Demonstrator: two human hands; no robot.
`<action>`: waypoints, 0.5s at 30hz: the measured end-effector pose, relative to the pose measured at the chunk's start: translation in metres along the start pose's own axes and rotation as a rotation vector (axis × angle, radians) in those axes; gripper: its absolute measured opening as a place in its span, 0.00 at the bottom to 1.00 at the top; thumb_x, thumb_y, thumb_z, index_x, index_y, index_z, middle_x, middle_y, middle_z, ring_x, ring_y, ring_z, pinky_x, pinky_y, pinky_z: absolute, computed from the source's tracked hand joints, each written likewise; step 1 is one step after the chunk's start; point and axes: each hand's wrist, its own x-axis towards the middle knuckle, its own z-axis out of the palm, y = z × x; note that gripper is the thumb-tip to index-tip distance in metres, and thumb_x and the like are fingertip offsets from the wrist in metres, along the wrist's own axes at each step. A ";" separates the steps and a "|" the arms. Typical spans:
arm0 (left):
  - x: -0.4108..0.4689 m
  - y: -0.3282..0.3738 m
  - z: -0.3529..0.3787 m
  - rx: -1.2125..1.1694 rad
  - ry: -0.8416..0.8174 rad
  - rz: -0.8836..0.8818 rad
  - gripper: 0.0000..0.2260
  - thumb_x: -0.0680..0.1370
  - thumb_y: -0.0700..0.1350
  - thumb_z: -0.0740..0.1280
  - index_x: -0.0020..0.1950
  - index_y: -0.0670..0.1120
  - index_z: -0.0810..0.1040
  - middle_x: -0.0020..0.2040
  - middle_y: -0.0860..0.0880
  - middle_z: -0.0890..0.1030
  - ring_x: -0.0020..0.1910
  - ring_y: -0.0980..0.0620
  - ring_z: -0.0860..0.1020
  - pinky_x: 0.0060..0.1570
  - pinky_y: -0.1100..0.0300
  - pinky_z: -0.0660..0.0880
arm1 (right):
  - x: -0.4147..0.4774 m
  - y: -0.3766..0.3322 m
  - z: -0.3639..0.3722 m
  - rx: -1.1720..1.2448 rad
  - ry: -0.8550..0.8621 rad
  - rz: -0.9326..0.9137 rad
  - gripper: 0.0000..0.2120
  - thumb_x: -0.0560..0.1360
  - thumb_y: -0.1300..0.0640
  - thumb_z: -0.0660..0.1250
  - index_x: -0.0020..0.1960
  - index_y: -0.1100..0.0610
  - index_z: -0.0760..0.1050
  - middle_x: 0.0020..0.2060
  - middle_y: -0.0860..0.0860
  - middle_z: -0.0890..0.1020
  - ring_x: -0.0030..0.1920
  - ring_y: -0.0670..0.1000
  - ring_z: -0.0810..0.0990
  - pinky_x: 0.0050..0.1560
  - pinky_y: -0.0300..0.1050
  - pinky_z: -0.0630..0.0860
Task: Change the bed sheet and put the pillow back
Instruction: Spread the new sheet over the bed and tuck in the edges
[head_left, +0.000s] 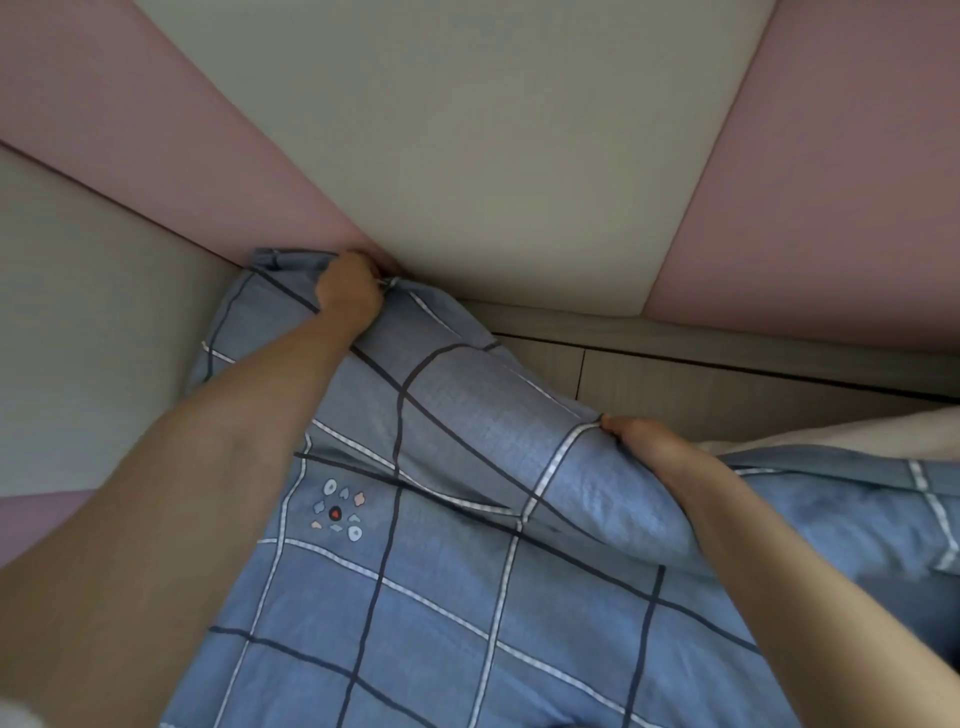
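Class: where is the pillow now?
Head view, centre: the pillow is on the checked sheet by the padded wall, left hand gripping its far end, right hand its right end.

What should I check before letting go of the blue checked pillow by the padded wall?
1. Left hand grips the blue checked pillow's far corner: ok.
2. Right hand grips its near end: ok.
3. Far corner tucked against the pink and cream padded wall: ok.
4. Pillow square to the wall: not ok, it lies slanted, right end off the wooden ledge.
5. Blue checked sheet flat underneath: cannot tell, hidden; visible part looks smooth.
6. White fabric on the right clear of the pillow: cannot tell.
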 end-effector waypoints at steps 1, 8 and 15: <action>0.001 0.001 0.003 0.061 -0.018 -0.018 0.10 0.78 0.40 0.62 0.54 0.39 0.80 0.56 0.38 0.80 0.56 0.40 0.77 0.52 0.53 0.72 | 0.001 -0.002 0.000 -0.022 -0.010 0.015 0.15 0.80 0.54 0.61 0.46 0.64 0.79 0.43 0.59 0.83 0.49 0.57 0.81 0.61 0.49 0.74; -0.007 -0.005 -0.011 0.119 -0.020 0.123 0.15 0.76 0.44 0.61 0.60 0.40 0.77 0.59 0.38 0.78 0.57 0.39 0.76 0.57 0.50 0.71 | 0.010 -0.006 0.003 -0.317 0.005 -0.009 0.15 0.81 0.56 0.60 0.57 0.65 0.77 0.56 0.61 0.81 0.58 0.58 0.78 0.66 0.52 0.70; -0.052 -0.007 -0.038 0.530 -0.804 0.730 0.41 0.71 0.39 0.65 0.78 0.54 0.47 0.78 0.52 0.50 0.76 0.53 0.50 0.71 0.45 0.49 | 0.016 -0.016 0.007 -0.633 -0.005 -0.031 0.17 0.82 0.57 0.56 0.63 0.67 0.73 0.62 0.60 0.77 0.62 0.57 0.75 0.64 0.46 0.69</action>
